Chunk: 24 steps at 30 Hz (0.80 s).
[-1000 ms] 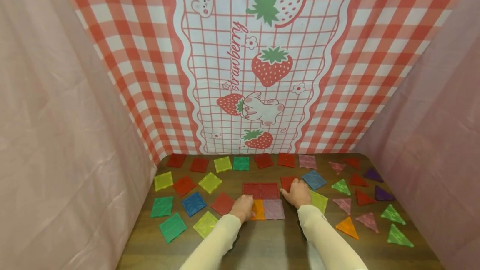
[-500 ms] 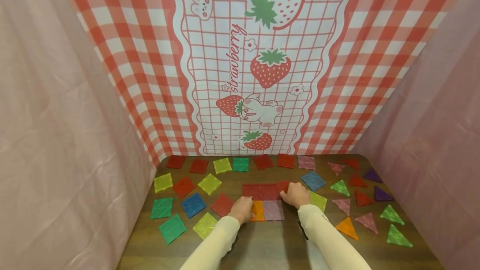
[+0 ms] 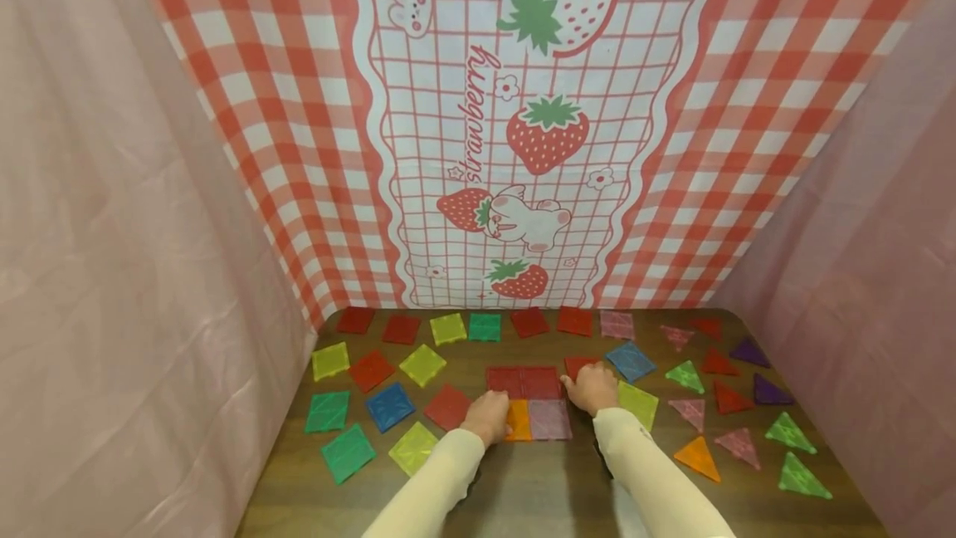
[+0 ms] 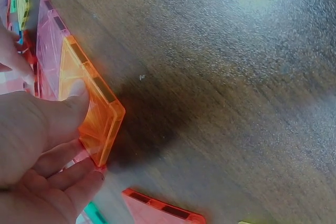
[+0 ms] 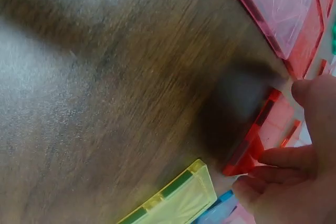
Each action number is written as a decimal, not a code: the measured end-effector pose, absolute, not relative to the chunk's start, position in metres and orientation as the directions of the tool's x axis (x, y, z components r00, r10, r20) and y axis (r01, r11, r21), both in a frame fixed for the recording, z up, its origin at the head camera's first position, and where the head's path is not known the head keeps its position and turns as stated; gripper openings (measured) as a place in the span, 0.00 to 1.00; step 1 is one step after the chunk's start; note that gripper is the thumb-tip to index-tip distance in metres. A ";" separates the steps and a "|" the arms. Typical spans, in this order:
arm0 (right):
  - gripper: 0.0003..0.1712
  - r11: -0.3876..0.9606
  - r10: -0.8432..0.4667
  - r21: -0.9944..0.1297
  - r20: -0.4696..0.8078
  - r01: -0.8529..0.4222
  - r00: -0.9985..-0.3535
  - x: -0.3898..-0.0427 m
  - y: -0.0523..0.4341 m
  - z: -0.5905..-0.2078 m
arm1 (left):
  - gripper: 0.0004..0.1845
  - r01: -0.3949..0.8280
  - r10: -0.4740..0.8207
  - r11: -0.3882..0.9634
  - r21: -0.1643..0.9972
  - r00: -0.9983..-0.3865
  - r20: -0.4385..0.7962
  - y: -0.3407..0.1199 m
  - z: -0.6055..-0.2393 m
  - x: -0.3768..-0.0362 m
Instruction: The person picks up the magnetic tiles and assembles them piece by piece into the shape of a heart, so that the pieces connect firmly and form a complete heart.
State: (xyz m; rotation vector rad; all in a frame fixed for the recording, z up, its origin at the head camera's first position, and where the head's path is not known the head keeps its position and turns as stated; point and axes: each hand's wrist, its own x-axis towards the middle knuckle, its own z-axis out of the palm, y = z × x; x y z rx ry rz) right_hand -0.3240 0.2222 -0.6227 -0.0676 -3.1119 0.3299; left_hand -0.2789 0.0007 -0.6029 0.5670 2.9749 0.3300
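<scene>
Tile-laying step, mid-placement. Our left hand (image 3: 487,417) pins the orange tile (image 4: 92,114), thumb on top, at the red pair's (image 3: 523,382) near-left. Our right hand (image 3: 593,388) pinches a red tile (image 5: 262,135) just right of the pair; next, we'd judge, slide it flush.

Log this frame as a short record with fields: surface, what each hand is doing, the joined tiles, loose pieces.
surface: dark wooden table
left hand: grips the orange square tile
right hand: holds a red square tile, tilted up off the table
joined block: two red squares above the orange tile and a pink square
loose squares: left and back, e.g. blue
loose triangles: right, e.g. orange
</scene>
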 end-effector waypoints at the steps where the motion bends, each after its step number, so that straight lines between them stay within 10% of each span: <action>1: 0.35 0.977 0.053 -0.208 0.023 0.047 -0.998 -0.324 0.224 -0.625 | 0.15 0.353 0.373 0.908 0.227 -0.926 -0.053 0.001 -0.603 -0.279; 12: 0.26 0.961 0.010 -0.275 -0.003 0.011 -1.000 -0.330 0.231 -0.615 | 0.21 0.350 0.372 0.910 0.223 -0.926 -0.064 0.002 -0.606 -0.279; 24: 0.29 0.610 0.020 -0.773 -0.202 0.172 -0.979 -0.324 0.232 -0.595 | 0.23 0.375 0.409 0.895 0.243 -0.906 -0.106 -0.005 -0.608 -0.277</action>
